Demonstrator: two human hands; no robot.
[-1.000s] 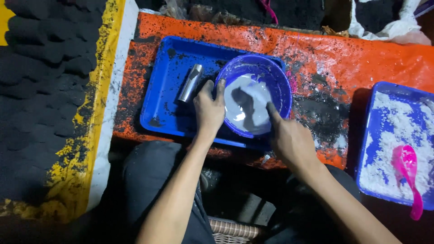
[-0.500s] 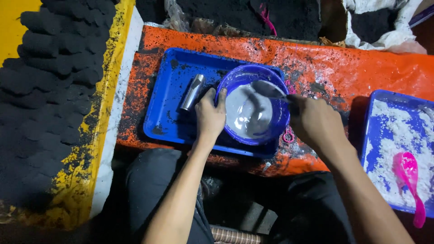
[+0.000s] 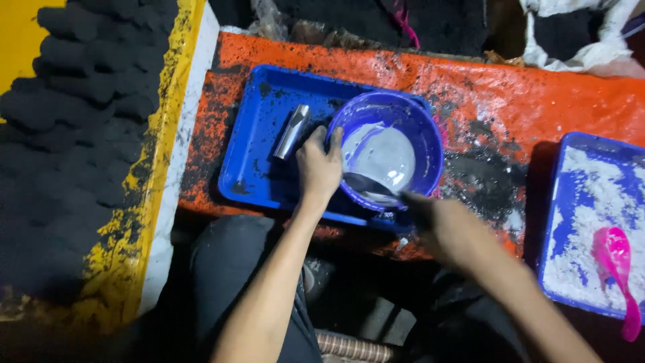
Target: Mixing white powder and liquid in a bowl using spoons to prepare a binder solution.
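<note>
A purple-blue plastic bowl (image 3: 430,131) with pale grey liquid stands in a blue tray (image 3: 252,158) on an orange, soot-stained bench (image 3: 531,94). My left hand (image 3: 319,168) grips the bowl's left rim, thumb on the edge. My right hand (image 3: 440,225) is blurred at the bowl's near rim. A dark streak (image 3: 369,185) runs from it into the liquid; I cannot tell whether it is a finger or a tool. A short metal tube (image 3: 292,131) lies in the tray just left of my left hand.
To the right is a second blue tray (image 3: 571,282) of white powder with a pink scoop (image 3: 615,259) in it. Rows of black lumps (image 3: 67,134) cover a yellow sheet at the left. A white bag (image 3: 591,40) lies behind the bench. My knees are under its front edge.
My right hand went from inside the bowl to its right rim, then round to the near rim. My left hand kept hold of the left rim.
</note>
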